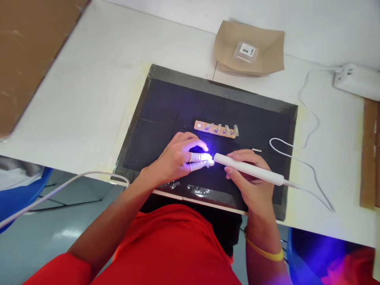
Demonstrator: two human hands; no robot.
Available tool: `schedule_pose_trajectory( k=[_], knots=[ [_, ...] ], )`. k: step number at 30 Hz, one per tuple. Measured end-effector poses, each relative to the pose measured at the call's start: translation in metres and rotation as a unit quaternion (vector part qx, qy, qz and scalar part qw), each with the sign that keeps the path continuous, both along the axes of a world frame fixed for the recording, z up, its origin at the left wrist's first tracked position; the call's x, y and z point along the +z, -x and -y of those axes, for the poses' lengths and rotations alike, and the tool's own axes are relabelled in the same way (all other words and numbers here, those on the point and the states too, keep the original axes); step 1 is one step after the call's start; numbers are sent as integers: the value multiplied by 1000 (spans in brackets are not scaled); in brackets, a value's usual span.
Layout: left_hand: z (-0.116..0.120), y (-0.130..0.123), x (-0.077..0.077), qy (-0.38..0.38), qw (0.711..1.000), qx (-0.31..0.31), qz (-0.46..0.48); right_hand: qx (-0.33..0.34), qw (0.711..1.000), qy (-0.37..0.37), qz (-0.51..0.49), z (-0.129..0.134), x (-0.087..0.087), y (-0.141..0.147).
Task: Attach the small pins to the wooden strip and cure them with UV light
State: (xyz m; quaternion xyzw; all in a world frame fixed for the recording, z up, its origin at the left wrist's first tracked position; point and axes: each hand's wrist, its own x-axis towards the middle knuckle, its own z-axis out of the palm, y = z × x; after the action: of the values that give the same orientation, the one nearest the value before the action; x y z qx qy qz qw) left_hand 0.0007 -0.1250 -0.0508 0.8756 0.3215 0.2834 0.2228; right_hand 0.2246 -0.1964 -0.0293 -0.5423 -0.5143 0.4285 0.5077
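Mat (157, 114): open toward its far left corner.
Strip (202, 126): lies across the way just beyond the left hand (175, 158).
Lamp (252, 169): nearly meets that hand's fingers (196, 157); glare makes the gap hard to judge.
Cord (315, 174): loops over the mat's right edge, near the right hand (258, 194).

Brown cardboard (35, 51): a large piece filling the upper left corner
Paper tray (268, 49): brown, open, upper right of centre
Plastic box (246, 52): clear, white-labelled, lying in the paper tray
Power strip (358, 83): white, near the right edge, upper part of the frame
Left seat (20, 204): blue, lower left edge, pale material on top
Right seat (297, 255): blue, lower right
Floor (68, 233): grey-blue, shiny, lower left
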Motion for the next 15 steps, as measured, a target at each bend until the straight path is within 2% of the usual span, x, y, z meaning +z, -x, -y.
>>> schedule_pose_trajectory(
  k=[8,15],
  knots=[
    [-2,1,-2,-20,999,-16,23,9,1000,-14,7,2,1,-1],
    [-1,0,6,47,998,15,40,-2,1000,-25,3,10,3,2]
  ],
)
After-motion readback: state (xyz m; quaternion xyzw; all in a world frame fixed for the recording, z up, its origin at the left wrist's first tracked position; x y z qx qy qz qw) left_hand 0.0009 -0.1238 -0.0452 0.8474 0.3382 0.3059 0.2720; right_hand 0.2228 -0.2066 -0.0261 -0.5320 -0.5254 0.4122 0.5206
